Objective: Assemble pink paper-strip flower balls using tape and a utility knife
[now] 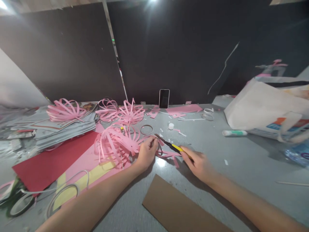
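My left hand point(146, 153) is closed, its thumb and fingers pinched on the end of a pink paper strip at the centre of the table. Beside it on the left lies a looped ball of pink paper strips point(113, 141). My right hand point(198, 161) is wrapped round a yellow and black cutter point(177, 148), whose dark tip points up and left, close to the left fingertips. Pink strip pieces point(169, 154) lie between the two hands. A round ring point(146, 130) rests just behind the left hand.
Brown board point(181, 206) lies in front. Further pink strip balls point(131, 112), stacked papers point(65, 129), a red sheet point(58, 158) and scissors point(21, 203) are on the left. A phone point(164, 99) leans at the back. A white bag point(256, 103) and glue stick point(234, 133) stand right.
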Demonstrator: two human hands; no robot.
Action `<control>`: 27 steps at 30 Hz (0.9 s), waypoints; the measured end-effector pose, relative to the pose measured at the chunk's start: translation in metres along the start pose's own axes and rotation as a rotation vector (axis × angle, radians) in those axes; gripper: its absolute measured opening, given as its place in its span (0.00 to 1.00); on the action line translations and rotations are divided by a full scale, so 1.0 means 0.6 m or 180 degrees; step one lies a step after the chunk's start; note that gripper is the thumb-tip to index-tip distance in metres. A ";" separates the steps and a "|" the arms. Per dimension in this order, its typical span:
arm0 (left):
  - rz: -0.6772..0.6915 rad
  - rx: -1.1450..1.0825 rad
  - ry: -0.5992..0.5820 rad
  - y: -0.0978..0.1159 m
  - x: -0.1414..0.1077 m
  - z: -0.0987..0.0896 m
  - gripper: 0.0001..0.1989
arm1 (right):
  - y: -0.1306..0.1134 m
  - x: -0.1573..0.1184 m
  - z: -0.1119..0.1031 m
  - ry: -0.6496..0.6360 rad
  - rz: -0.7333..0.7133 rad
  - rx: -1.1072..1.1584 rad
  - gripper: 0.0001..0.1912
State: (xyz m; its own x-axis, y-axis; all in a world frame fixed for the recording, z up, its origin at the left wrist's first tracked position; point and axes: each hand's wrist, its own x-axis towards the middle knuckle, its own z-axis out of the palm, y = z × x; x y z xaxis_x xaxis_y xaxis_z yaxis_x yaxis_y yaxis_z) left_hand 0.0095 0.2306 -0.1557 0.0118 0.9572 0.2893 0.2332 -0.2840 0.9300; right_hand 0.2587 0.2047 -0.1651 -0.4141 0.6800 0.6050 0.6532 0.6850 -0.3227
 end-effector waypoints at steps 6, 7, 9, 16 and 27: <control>0.0055 0.0044 -0.0081 -0.001 0.002 0.001 0.15 | -0.004 0.002 -0.003 -0.0019 0.0008 0.0015 0.14; 0.0043 0.0028 -0.0117 -0.001 0.002 0.001 0.15 | -0.005 0.002 -0.003 -0.0025 0.0016 0.0026 0.14; 0.0003 -0.0009 -0.0182 -0.001 0.002 0.001 0.15 | -0.005 0.001 -0.002 -0.0022 0.0031 0.0035 0.14; -0.0019 -0.0067 -0.0069 -0.002 0.004 0.000 0.16 | -0.003 0.001 0.002 -0.0055 0.0074 0.0083 0.15; -0.0028 -0.0086 -0.0058 -0.001 0.002 -0.001 0.17 | 0.003 -0.003 0.006 -0.0043 0.0111 0.0009 0.15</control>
State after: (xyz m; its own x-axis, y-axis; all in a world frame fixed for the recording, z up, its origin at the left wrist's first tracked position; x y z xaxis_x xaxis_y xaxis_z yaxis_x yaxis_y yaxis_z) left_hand 0.0089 0.2318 -0.1555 0.0277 0.9605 0.2770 0.2071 -0.2766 0.9384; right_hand 0.2581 0.2057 -0.1695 -0.3998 0.7069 0.5835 0.6655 0.6616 -0.3455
